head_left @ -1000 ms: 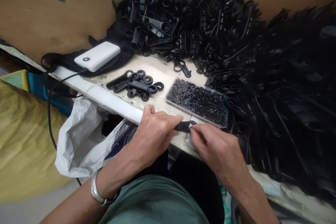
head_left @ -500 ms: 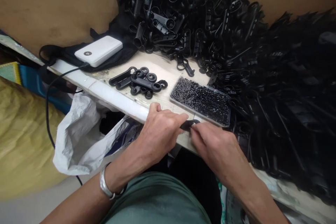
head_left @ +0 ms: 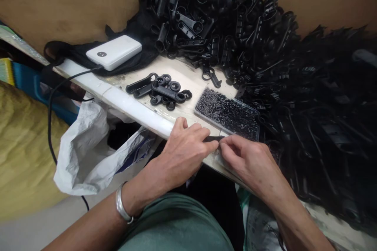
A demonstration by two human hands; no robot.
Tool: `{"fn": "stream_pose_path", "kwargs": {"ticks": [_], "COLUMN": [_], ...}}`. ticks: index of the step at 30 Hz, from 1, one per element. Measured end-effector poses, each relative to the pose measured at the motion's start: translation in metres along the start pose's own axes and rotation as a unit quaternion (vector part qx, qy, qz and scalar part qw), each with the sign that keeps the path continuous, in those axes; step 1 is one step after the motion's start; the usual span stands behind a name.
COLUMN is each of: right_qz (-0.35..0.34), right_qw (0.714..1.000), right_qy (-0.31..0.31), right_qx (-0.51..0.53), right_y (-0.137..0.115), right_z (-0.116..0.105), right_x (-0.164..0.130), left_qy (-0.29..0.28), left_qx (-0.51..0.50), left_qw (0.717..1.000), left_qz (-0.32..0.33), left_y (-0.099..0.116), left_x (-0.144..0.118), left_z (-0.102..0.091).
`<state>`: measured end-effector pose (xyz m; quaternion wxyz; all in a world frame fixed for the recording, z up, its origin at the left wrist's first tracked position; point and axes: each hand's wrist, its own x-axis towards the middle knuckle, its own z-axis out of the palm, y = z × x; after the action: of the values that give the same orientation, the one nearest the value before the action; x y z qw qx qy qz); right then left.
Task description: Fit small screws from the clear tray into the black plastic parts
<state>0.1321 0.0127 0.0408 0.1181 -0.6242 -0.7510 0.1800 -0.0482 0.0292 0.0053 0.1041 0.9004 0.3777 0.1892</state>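
My left hand (head_left: 188,147) is closed on a black plastic part (head_left: 212,139) near the front edge of the table. Only a short piece of that part shows between my two hands. At its right end, my right hand (head_left: 246,153) has thumb and fingers pinched together; whatever is between those fingertips is hidden. Just behind my hands lies a clear shallow box (head_left: 203,117) full of tiny dark pieces, too small to name. A small group of black plastic parts (head_left: 165,92), long ones with ring ends and short round ones, sits behind and left of my left hand.
A big heap of black plastic parts (head_left: 194,27) covers the back and right of the table (head_left: 176,66). At the left, a white power bank (head_left: 114,52) with a black cable (head_left: 50,125) rests on black cloth. A white sack (head_left: 76,153) hangs open below the edge.
The camera view has shifted slightly. Less of the held black part shows now, with my left hand reaching further over it. My right hand remains pinched at its end.
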Motion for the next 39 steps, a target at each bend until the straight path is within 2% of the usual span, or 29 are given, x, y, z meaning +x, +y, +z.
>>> {"fn": "stream_pose_path", "kwargs": {"ticks": [6,9,14,17,19,21,23,25,26,28,31,34,37,39], "right_qz": [-0.029,-0.042,-0.081,-0.091,-0.088,-0.074,-0.028,0.060,0.111,0.196,0.254,0.260,0.217,0.189], "right_qw": [0.997,0.989,0.939,0.928,0.941,0.964,0.989,0.992,0.978,0.926,0.834,0.765,0.709,0.680], "right_qy": [0.010,-0.015,-0.066,-0.064,-0.067,-0.091,-0.104,-0.075,-0.051,-0.022,-0.013,0.022,0.046,0.054], "right_qx": [-0.067,-0.139,-0.328,-0.357,-0.319,-0.238,-0.098,0.081,0.169,0.322,0.489,0.588,0.670,0.706], "right_y": [-0.005,-0.006,-0.024,-0.038,-0.038,-0.028,-0.013,0.001,0.006,0.012,0.010,0.004,0.004,0.005], "right_z": [0.001,0.003,0.002,-0.002,-0.006,-0.012,-0.016,-0.016,-0.014,-0.007,0.005,0.012,0.012,0.011], "right_x": [0.001,0.001,0.005,0.012,0.018,0.021,0.017,0.005,-0.004,-0.022,-0.041,-0.043,-0.034,-0.030], "left_qy": [0.009,0.013,0.009,-0.002,-0.011,-0.023,-0.037,-0.049,-0.055,-0.064,-0.068,-0.033,0.014,0.028], "left_qx": [0.005,0.013,0.031,0.049,0.063,0.075,0.081,0.077,0.070,0.055,0.032,-0.009,-0.044,-0.033], "left_qw": [1.000,1.000,0.998,0.996,0.994,0.992,0.990,0.990,0.991,0.993,0.996,0.999,0.999,0.999], "left_qz": [0.012,0.024,0.054,0.076,0.089,0.099,0.107,0.108,0.104,0.086,0.046,0.017,0.013,0.020], "left_y": [-0.001,-0.003,-0.004,-0.005,-0.005,-0.006,-0.005,-0.005,-0.005,-0.004,-0.001,0.005,0.014,0.020], "left_x": [0.000,0.000,0.001,0.002,0.003,0.004,0.005,0.006,0.006,0.006,0.007,0.005,0.003,0.001], "left_z": [0.001,0.003,0.002,0.000,-0.004,-0.007,-0.010,-0.011,-0.012,-0.012,-0.012,-0.011,-0.011,-0.012]}}
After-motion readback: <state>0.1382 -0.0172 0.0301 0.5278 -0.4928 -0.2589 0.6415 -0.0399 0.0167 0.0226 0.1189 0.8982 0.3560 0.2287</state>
